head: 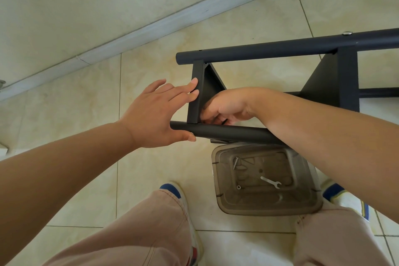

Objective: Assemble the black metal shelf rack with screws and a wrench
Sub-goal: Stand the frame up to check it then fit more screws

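Assembly is judged partway done. The black rack (pixel 280 54) lies on its side on the tiled floor (pixel 248 28), filling the centre and right of the frame; two round tubes are already joined by flat cross pieces, and a silver screw head (pixel 347 33) is seen seated on the far tube at upper right. The near tube (pixel 226 133) runs across mid-frame, with a flat cross piece (pixel 195 95) meeting it at centre. The left hand (pixel 155 112) is spread open and braces this joint, fingertips pressed on the cross piece and thumb under the near tube end. The right hand (pixel 228 108) is curled inside the frame at the same joint; a small dark item appears to be pinched there, but what it grips cannot be told. Hand-starting of a fastener at this corner is the likely step. The wrench (pixel 271 182) lies unused in a clear plastic tub (pixel 267 207) at lower centre, between the person's shoes, alongside a loose screw (pixel 235 163) and a small nut (pixel 238 187). Tightening is therefore judged still to come. The metal looks matte, dark and unmarked; the rack's right portion is cut off by the frame edge.
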